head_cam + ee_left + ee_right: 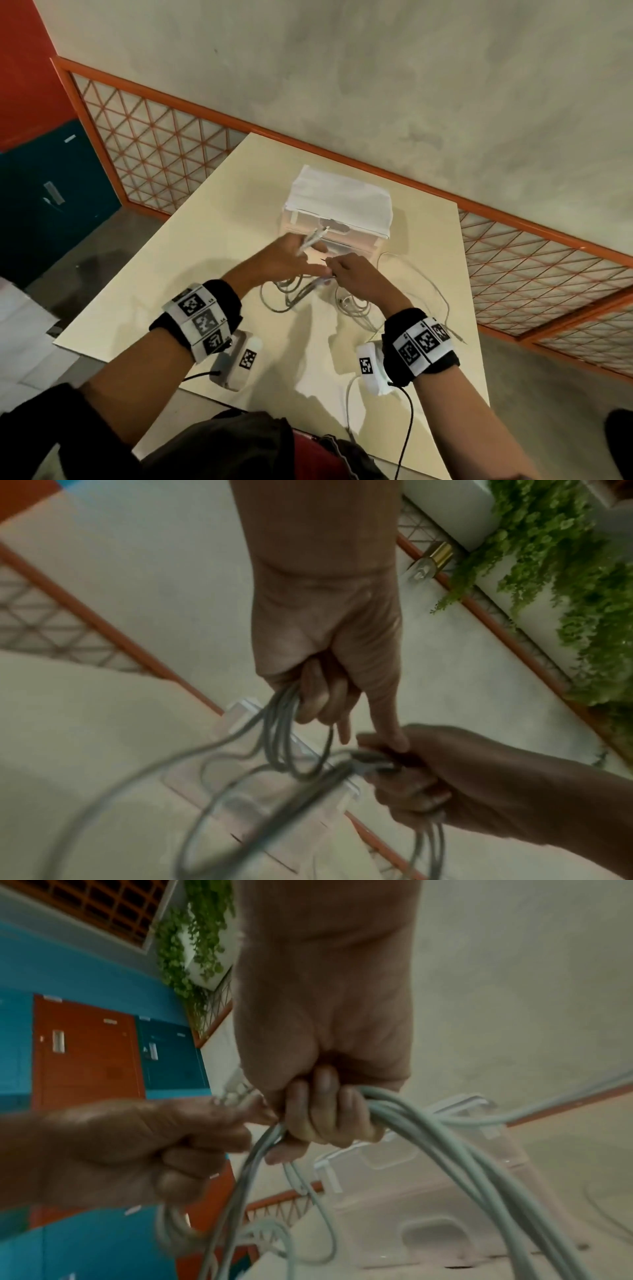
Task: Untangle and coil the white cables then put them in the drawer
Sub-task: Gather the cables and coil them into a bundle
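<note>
Several white cables (284,298) lie tangled on the cream table (171,291), just in front of a small white drawer unit (339,202). My left hand (287,257) grips a bunch of cable loops (281,723), and plug ends (317,236) stick up past its fingers. My right hand (352,270) meets it from the right, fingers curled round more cable strands (411,1123). The left index finger (387,718) points out and touches the right hand (428,772). Loose strands (435,294) trail right across the table.
One cable (349,390) hangs over the table's near edge. An orange railing with lattice panels (154,144) runs behind the table along a pale wall. Teal and orange lockers (103,1056) stand to the left. Green hanging plants (565,574) are in the background.
</note>
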Demonstrator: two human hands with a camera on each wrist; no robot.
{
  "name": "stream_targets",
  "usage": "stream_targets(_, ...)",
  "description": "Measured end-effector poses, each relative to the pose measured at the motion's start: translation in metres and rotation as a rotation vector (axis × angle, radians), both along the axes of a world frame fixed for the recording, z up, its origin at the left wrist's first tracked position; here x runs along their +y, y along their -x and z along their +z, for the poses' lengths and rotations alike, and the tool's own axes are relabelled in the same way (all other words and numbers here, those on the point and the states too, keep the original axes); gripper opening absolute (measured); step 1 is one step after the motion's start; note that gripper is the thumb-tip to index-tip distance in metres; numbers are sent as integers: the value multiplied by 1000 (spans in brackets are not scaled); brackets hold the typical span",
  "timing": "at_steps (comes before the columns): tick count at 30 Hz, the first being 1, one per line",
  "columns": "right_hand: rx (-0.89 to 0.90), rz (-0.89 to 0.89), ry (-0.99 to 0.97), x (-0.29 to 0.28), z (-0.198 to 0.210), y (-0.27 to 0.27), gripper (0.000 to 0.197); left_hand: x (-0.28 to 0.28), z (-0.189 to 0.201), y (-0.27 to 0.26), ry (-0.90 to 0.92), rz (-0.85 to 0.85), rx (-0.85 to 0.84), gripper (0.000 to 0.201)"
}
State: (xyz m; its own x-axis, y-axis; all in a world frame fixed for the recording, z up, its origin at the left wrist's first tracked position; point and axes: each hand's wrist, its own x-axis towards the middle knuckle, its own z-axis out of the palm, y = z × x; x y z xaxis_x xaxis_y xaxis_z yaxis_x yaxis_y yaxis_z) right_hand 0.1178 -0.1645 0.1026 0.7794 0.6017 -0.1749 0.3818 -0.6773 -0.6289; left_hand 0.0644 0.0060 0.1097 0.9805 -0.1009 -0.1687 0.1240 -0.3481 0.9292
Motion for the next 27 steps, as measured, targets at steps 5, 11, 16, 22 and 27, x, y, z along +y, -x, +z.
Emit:
stream_targets(5,281,-135,-206,8,11,3,38,-9,5,4,-65,-139,41,7)
stream_targets(11,274,-191,-287,3,-1,3,43,4,8,-2,-406,-262,92,33)
stream_targets(16,214,-226,-272,-27,-8,-10,59,22,27,-5,-445,-68,-58,43)
stream_targets(22,56,-323,-146,-49,-14,-25,68,32,36,-6,-393,148,-185,23)
stream_targets(27,59,-350,-99,-64,-7,-32,62,49,31,-4,-373,287,-194,27)
